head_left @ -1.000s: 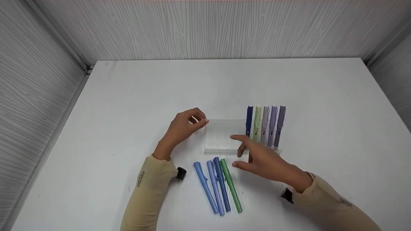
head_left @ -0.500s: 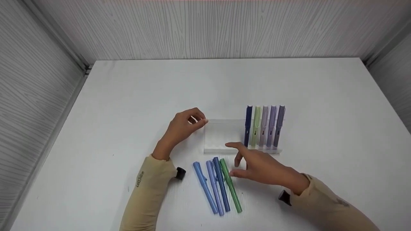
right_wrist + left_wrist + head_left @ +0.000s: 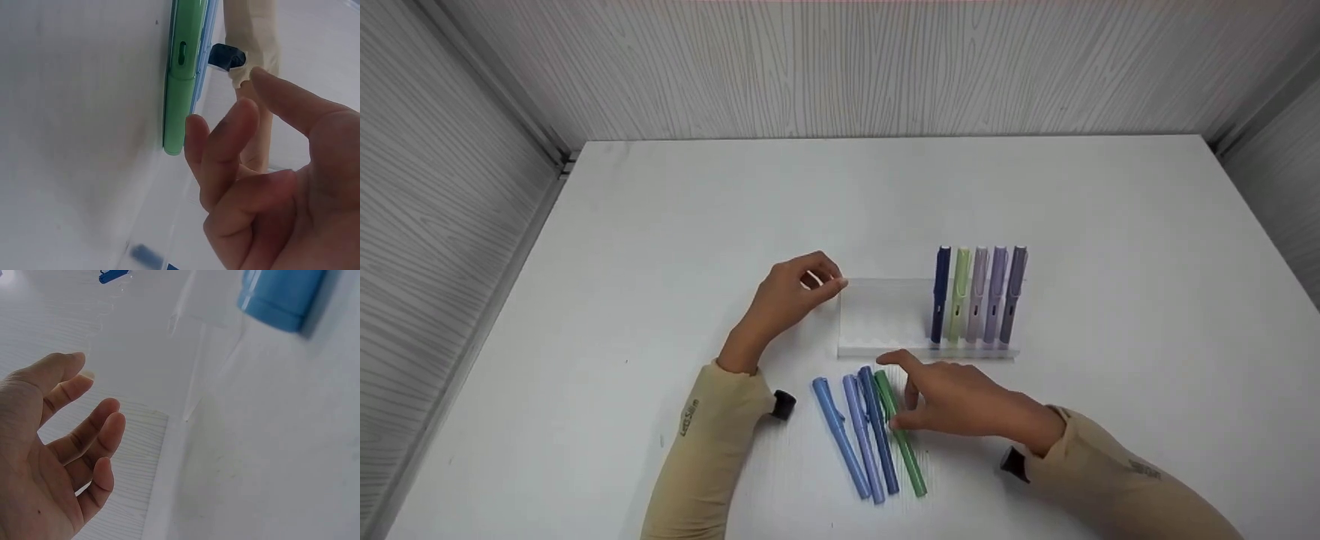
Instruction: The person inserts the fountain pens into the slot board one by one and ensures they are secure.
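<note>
My left hand [image 3: 795, 291] pinches the upper left corner of a clear acrylic pen stand [image 3: 881, 315] between thumb and forefinger. In the left wrist view its other fingers are loosely bent, off the panel. My right hand [image 3: 967, 397] hovers with thumb and fingers spread over the upper part of a green pen [image 3: 906, 442], which lies on the table. Beside it lie a dark blue pen [image 3: 881, 442], a lavender-blue pen [image 3: 864, 446] and a light blue pen [image 3: 841, 439]. In the right wrist view nothing is between the fingers, and the green pen [image 3: 183, 107] lies near them.
Several pens stand side by side in the stand's right part, from a navy pen [image 3: 940, 292] to a grey-purple pen [image 3: 1014, 292]. Slots in the left part hold no pens. The white table [image 3: 697, 202] meets wood-grain panels at the back and sides.
My right hand has moved down and slightly left, from in front of the stand to above the green pen. The left hand, the stand and the pens stay as they were.
</note>
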The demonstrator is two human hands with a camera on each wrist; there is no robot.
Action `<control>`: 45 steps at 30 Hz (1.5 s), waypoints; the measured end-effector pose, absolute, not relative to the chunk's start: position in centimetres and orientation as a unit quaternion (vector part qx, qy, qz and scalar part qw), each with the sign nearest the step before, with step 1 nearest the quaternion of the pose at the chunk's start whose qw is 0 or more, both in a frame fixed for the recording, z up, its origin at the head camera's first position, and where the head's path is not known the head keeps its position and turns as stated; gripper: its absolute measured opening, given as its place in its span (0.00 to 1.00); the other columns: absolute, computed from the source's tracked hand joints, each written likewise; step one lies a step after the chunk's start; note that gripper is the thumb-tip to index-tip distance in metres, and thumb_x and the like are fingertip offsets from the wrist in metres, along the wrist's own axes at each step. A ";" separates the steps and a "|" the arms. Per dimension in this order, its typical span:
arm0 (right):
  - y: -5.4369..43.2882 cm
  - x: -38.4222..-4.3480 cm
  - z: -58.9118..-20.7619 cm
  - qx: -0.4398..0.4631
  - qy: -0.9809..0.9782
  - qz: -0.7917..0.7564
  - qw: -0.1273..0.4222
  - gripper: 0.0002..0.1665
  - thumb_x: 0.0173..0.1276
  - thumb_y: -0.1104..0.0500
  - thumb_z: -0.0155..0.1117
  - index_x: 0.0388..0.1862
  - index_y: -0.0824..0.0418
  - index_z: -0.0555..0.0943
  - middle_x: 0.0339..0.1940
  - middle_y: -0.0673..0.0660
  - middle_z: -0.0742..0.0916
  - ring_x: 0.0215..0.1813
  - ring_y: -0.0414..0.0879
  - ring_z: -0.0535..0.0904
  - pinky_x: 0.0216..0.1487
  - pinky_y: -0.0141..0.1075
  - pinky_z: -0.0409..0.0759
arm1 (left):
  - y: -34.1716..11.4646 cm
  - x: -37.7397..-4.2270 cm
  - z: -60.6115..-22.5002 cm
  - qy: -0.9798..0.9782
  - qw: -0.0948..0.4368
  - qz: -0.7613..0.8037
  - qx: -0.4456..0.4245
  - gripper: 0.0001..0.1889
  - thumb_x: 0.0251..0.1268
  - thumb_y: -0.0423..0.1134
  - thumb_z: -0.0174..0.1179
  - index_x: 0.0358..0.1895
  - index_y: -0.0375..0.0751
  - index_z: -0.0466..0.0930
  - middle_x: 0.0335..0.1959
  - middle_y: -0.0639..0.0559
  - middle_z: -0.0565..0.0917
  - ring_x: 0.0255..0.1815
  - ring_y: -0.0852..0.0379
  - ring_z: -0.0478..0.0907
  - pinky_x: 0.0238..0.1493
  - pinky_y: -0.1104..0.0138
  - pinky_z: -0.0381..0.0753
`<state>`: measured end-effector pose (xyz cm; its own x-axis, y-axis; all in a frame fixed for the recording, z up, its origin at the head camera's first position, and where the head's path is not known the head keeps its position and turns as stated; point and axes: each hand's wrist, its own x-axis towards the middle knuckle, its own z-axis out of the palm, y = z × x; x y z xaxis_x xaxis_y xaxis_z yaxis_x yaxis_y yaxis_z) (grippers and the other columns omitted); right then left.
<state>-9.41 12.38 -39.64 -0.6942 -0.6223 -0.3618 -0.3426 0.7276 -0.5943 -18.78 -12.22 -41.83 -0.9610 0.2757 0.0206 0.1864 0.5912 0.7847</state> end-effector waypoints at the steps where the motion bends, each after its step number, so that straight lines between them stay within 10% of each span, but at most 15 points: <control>1: 12.3 -9.4 -39.7 -0.269 0.885 -0.248 0.288 0.45 0.60 0.48 0.71 0.71 0.50 0.59 0.29 0.45 0.85 0.25 0.38 0.75 0.28 0.35 0.72 | -12.2 -18.8 -41.8 0.890 0.052 0.434 0.129 0.11 0.66 0.51 0.61 0.41 0.49 0.81 0.41 0.52 0.85 0.42 0.53 0.79 0.42 0.61 0.79; 45: 10.1 -9.9 -41.1 -0.212 0.919 -0.155 0.293 0.42 0.55 0.52 0.74 0.66 0.54 0.65 0.30 0.52 0.81 0.29 0.45 0.73 0.31 0.41 0.70 | -12.1 -18.9 -41.9 0.893 0.049 0.430 0.123 0.10 0.65 0.51 0.61 0.40 0.50 0.82 0.40 0.51 0.85 0.41 0.54 0.80 0.40 0.63 0.78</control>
